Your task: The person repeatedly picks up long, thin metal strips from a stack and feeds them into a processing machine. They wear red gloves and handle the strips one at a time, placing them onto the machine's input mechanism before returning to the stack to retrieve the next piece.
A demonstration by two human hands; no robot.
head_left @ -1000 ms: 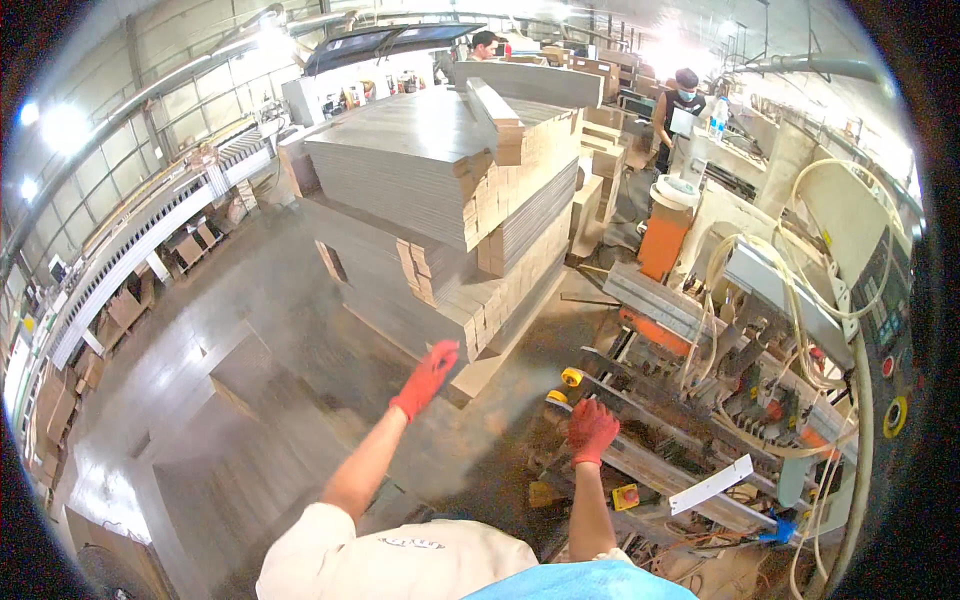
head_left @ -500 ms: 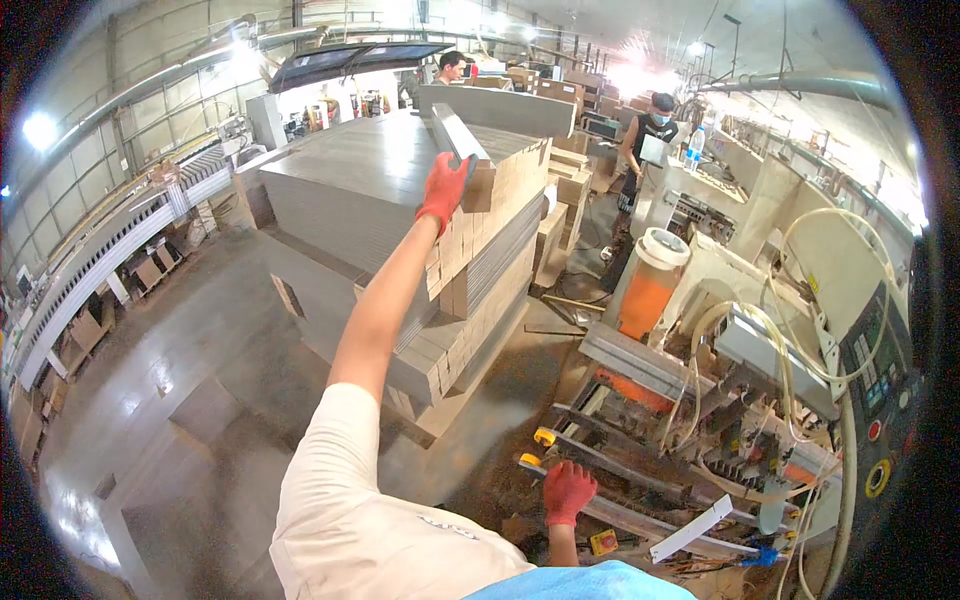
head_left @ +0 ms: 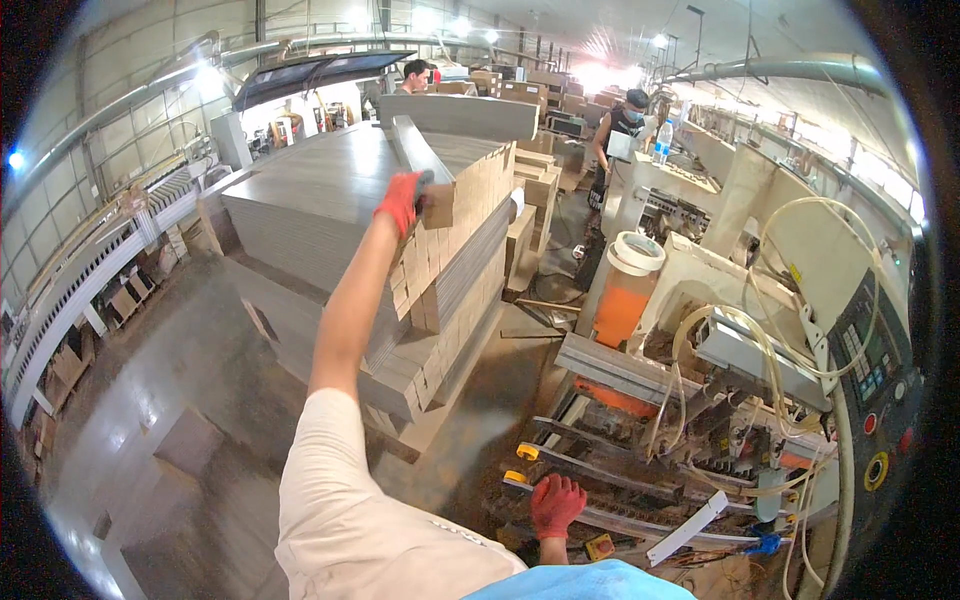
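My left hand [head_left: 402, 200], in a red glove, reaches out over a tall stack of grey-brown panels [head_left: 300, 215]. Its fingers close round the near end of a long narrow grey board [head_left: 422, 152] lying on top of the stack. The palm side and the exact grip are partly hidden. Low in the view, my right hand [head_left: 557, 503], also red-gloved, is by the yellow-capped ends of the machine's metal rails [head_left: 620, 522]. Its fingers are curled down, and what lies under them is hidden.
Right of the stack stands a machine with an orange-and-white cylinder [head_left: 630, 285], loose hoses and a control panel [head_left: 868, 350]. A white strip [head_left: 688, 528] lies across the rails. Farther back are two people [head_left: 622, 130] [head_left: 416, 75]. A roller conveyor [head_left: 110, 250] runs along the left.
The whole view has turned a little to the right, so the stack appears farther left. My left hand stays on the board's near end; my right hand stays by the rails.
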